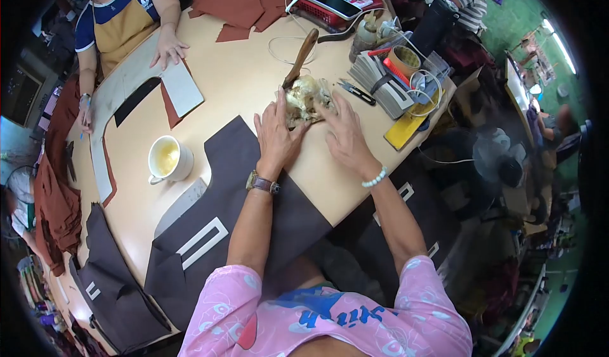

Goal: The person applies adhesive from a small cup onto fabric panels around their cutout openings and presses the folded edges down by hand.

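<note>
A crumpled, yellowish-white lump [303, 96] with a brownish, crusted underside sits on the table in front of me. From its back left rises a tool with a brown wooden handle [302, 54]; its lower end is hidden. My left hand [276, 136] lies against the lump's left and front sides, fingers stretched and spread, thumb pointing right. On the other side, my right hand [346, 134] has its fingers apart, with the fingertips at the lump's right edge. Dark fabric pieces [235, 151] lie under my left wrist, with a white rectangular frame [204, 241] on one.
A cup [170, 159] with yellowish contents stands left. Thread snips [357, 92], a stack of grey pieces [382, 85] and a yellow box [406, 129] lie right. A phone [331, 4] rests on a red basket. Across the table, a person's hand [169, 47] presses a pale template.
</note>
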